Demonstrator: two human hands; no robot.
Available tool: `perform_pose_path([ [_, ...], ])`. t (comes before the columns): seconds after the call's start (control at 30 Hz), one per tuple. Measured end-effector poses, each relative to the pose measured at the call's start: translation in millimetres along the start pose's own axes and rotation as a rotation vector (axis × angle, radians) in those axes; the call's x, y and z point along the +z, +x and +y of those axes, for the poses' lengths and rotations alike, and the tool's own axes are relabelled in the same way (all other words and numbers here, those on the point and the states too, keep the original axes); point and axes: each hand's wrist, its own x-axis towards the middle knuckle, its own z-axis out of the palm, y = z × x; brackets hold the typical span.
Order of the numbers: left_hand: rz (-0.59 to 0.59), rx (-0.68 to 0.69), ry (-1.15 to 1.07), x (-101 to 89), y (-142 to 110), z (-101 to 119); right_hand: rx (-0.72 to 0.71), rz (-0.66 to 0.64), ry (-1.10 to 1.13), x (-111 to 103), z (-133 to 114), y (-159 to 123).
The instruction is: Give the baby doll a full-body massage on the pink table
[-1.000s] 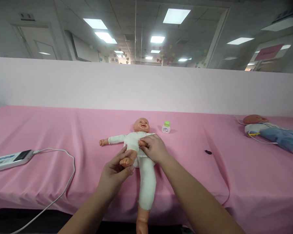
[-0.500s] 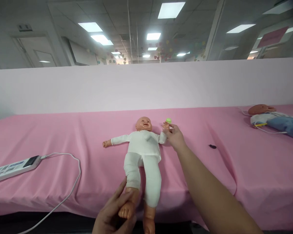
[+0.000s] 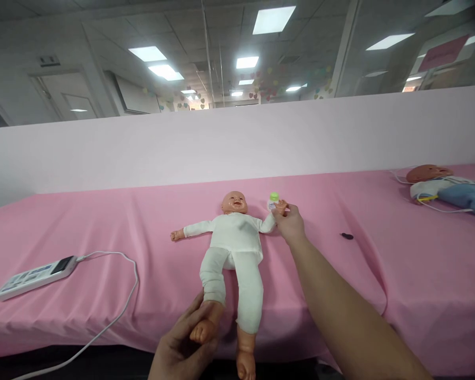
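Note:
A baby doll (image 3: 237,232) with a white cloth body lies face up on the pink sheet, its feet toward me. My left hand (image 3: 184,340) is closed round the doll's lower leg and foot on the left side of the view. At the other end, my right hand (image 3: 288,221) pinches the doll's arm near its small hand, on the right side. Just behind that little hand stands a small white bottle with a green cap (image 3: 274,198), partly covered by it.
On the left lies a white handheld device (image 3: 35,277) with a white cable (image 3: 129,301) running off the front edge. A small dark object (image 3: 347,236) rests right of my arm. Another doll in blue (image 3: 465,198), with tubes, lies far right. A white partition (image 3: 182,148) rises behind.
My right hand has moved the doll's arm slightly to the right, and more of the green-capped bottle shows. My left hand keeps its hold on the leg. The view has shifted slightly.

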Motion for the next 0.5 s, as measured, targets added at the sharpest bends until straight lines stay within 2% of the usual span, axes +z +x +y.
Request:
perform_pose_path([
  [0.1, -0.003, 0.045, 0.000, 5.1, 14.8, 17.9, -0.224, -0.082, -0.007, 12.8, -22.7, -29.3],
  [0.17, -0.016, 0.094, -0.043, 10.9, 27.6, 28.5, -0.371, -0.198, -0.008, 21.2, -33.7, -46.7],
  [0.3, -0.050, 0.123, -0.151, 21.0, 57.2, 44.4, -0.686, -0.368, -0.207, 29.5, -44.4, -64.8],
  [0.4, -0.066, 0.069, -0.215, 26.6, 78.7, 54.8, -0.783, -0.420, -0.272, 28.0, -46.4, -67.0],
  [0.5, -0.071, 0.043, -0.256, 31.5, 94.1, 63.7, -0.777, -0.421, -0.269, 25.6, -46.4, -66.8],
])
